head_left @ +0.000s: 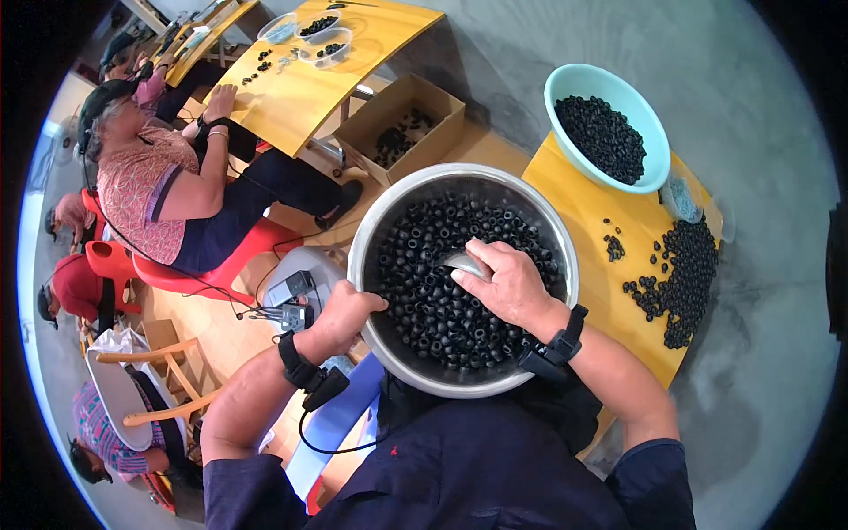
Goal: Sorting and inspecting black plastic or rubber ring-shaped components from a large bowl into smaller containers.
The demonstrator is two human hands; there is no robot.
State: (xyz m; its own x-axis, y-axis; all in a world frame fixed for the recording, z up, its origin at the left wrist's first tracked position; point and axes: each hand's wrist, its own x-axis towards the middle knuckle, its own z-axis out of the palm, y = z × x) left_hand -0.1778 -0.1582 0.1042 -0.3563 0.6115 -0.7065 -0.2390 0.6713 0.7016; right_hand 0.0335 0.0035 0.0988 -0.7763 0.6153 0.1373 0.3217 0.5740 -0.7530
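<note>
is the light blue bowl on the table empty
No, the light blue bowl on the yellow table holds a heap of small black rings.

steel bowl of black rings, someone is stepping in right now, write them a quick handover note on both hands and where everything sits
Left hand: grips the near-left rim of the steel bowl, steadying it on the lap.
Right hand: inside the bowl, holding a metal scoop dug into the black rings.
Around: yellow table on the right carries a turquoise bowl, well filled with rings, and a loose pile of rings.
Done: cannot be told beyond those filled spots.
Left: the steel bowl is still nearly full.
</note>
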